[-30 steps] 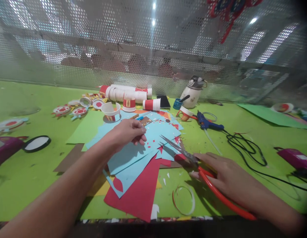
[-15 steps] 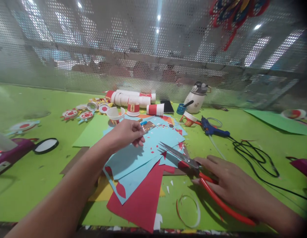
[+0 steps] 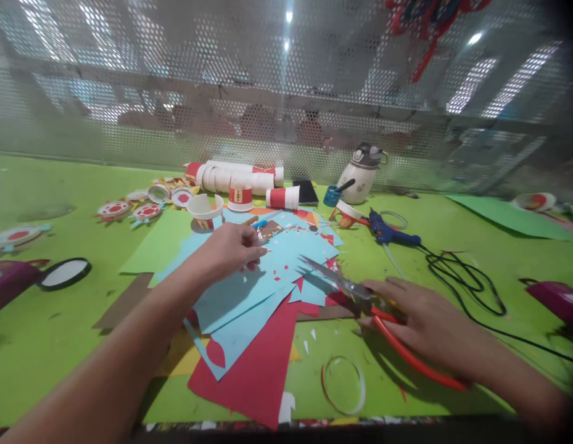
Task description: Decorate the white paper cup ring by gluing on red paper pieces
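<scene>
My left hand [image 3: 237,248] is above the light blue paper [image 3: 230,302], thumb and fingers pinched together; whatever small thing may be in the pinch is not clear. My right hand [image 3: 418,320] grips scissors [image 3: 346,285] with long red handles. Their metal blades point left over the paper's right part, a little apart from each other. Small red and white scraps [image 3: 280,271] lie scattered on the blue sheets. Beneath these are a dark red sheet [image 3: 249,382] and a brown sheet [image 3: 124,302]. A blue-handled tool [image 3: 259,224] lies just behind my left hand.
Behind the paper stand a cut paper cup [image 3: 205,206], other cups [image 3: 284,198] and a white bottle [image 3: 358,176]. A blue glue gun [image 3: 390,231] with a black cable lies to the right. Red-and-white paper crafts [image 3: 114,209] sit at left. A tape-like ring [image 3: 344,385] lies in front.
The whole view has shifted slightly. My left fingers are curled more closely and sit a little nearer to me over the paper. The right hand keeps its grip on the scissors.
</scene>
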Demonstrator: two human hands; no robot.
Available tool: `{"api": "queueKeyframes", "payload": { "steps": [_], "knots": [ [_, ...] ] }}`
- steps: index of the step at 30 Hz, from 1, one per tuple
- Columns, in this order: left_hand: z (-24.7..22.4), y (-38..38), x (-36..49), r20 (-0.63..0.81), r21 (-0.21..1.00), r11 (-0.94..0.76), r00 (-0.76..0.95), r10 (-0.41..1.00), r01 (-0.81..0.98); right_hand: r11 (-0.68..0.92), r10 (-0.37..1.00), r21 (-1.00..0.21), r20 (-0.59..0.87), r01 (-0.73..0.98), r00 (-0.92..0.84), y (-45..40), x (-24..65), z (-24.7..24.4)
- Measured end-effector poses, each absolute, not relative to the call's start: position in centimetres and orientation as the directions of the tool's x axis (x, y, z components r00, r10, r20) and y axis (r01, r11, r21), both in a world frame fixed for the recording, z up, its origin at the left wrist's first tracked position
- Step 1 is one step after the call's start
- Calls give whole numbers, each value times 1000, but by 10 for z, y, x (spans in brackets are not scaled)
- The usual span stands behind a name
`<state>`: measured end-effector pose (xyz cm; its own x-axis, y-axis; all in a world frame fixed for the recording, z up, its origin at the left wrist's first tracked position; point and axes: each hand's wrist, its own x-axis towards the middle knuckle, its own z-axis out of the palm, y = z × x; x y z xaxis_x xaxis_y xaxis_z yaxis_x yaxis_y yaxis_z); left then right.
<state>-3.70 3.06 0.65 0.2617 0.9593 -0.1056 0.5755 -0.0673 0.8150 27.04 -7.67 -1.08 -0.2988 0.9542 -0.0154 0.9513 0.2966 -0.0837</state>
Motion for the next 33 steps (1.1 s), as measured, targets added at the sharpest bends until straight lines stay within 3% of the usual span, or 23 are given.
{"api": "queueKeyframes", "payload": {
  "steps": [10, 15, 26, 33],
  "knots": [
    [3, 25, -24, -94, 565, -231, 340, 936, 792, 39, 999, -62, 25, 997, -37, -73, 291, -7],
    [0, 27, -27, -89, 543, -268, 373, 924, 795, -38, 999, -50, 30, 998, 40, -70, 294, -8],
    [-6, 31, -32, -74, 469, -297, 372, 925, 832, -20, 1000, -38, -5, 999, 20, -59, 297, -20],
    [-8, 33, -34, -96, 417, -350, 424, 901, 839, 79, 997, -15, 26, 997, -78, -55, 306, -29]
  ]
}}
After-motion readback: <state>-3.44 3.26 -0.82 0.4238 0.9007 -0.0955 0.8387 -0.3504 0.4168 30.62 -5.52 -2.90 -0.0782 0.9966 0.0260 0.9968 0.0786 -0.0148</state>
